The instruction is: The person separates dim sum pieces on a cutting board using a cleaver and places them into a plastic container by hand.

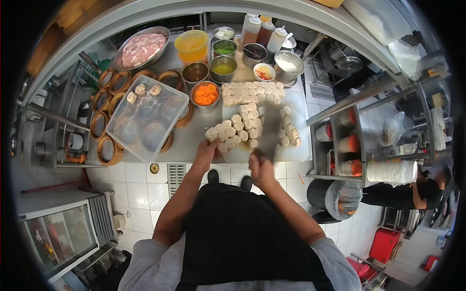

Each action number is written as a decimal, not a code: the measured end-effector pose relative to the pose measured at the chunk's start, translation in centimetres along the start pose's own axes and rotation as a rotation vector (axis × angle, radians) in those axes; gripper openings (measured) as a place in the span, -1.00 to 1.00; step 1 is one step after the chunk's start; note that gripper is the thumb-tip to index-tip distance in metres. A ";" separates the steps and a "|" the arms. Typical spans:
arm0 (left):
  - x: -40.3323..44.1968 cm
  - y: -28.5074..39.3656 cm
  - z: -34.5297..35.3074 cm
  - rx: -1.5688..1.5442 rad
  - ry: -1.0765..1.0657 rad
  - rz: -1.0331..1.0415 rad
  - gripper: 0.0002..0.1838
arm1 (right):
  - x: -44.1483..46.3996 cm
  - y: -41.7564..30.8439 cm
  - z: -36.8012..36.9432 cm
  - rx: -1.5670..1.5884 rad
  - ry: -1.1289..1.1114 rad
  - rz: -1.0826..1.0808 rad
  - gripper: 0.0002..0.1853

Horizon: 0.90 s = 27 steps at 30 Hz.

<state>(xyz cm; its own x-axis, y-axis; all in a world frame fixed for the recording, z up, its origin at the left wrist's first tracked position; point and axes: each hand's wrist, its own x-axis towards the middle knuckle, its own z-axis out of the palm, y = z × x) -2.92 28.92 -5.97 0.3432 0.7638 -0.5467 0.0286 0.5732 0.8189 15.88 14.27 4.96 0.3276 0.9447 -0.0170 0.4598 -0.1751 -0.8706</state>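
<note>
My right hand [262, 170] is closed around the handle of a cleaver [271, 128], its broad blade smeared by motion. The blade stands over a white cutting board [238, 155], among pale, round, dough-like pieces [250, 122]. At the left end of these pieces, my left hand [208, 153] reaches in with fingers apart, its fingertips against or close beside them. Whether it grips any piece cannot be made out. Farther back on the board, more such pieces lie in tight rows [253, 92]. Some loose ones sit right of the blade.
A clear plastic container [147, 116] rests on bamboo steamers [108, 150] at left. Behind the board stand a bowl of carrot slices [205, 95], metal sauce pots [223, 68], squeeze bottles [276, 40] and a bowl of minced meat [143, 49]. A lined bin [343, 199] stands right; another person [422, 193] is beyond.
</note>
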 end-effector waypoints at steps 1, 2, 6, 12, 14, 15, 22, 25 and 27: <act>0.2 0.1 0.1 0.015 -0.010 -0.017 -0.60 | 0.2 1.7 1.0 -0.142 -0.126 0.081 -0.71; 0.3 0.2 0.2 0.026 -0.016 -0.030 -0.60 | -0.1 7.3 2.5 -0.300 -0.257 0.022 -0.65; -0.4 0.4 0.8 -0.033 0.017 0.032 -0.61 | -0.4 0.7 0.9 -0.165 -0.198 0.046 -0.65; 0.4 -0.3 0.3 -0.035 -0.006 -0.008 -0.57 | 0.0 -3.8 -1.3 -0.085 -0.023 0.038 -0.69; -0.3 0.4 0.8 0.009 0.010 -0.021 -0.55 | -0.1 2.3 2.2 -0.199 -0.075 0.078 -0.69; -0.5 0.8 1.0 0.028 0.025 -0.023 -0.54 | -0.2 9.0 4.4 -0.167 -0.171 -0.035 -0.66; -0.4 0.1 0.7 0.008 0.066 0.047 -0.55 | 1.4 -6.1 -2.4 -0.069 -0.042 0.024 -0.63; 0.2 -0.2 1.1 0.031 0.078 0.045 -0.55 | 0.6 -3.3 -1.0 -0.061 0.019 0.012 -0.67; -0.3 0.4 1.7 0.012 0.105 0.069 -0.57 | 0.5 3.7 2.8 -0.246 -0.099 0.075 -0.67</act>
<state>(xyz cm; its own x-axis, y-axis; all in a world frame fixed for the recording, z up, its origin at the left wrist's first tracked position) -1.39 28.37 -5.21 0.2443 0.8284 -0.5041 0.0202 0.5154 0.8567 15.37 14.84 0.37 0.2921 0.9467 -0.1356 0.6277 -0.2967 -0.7197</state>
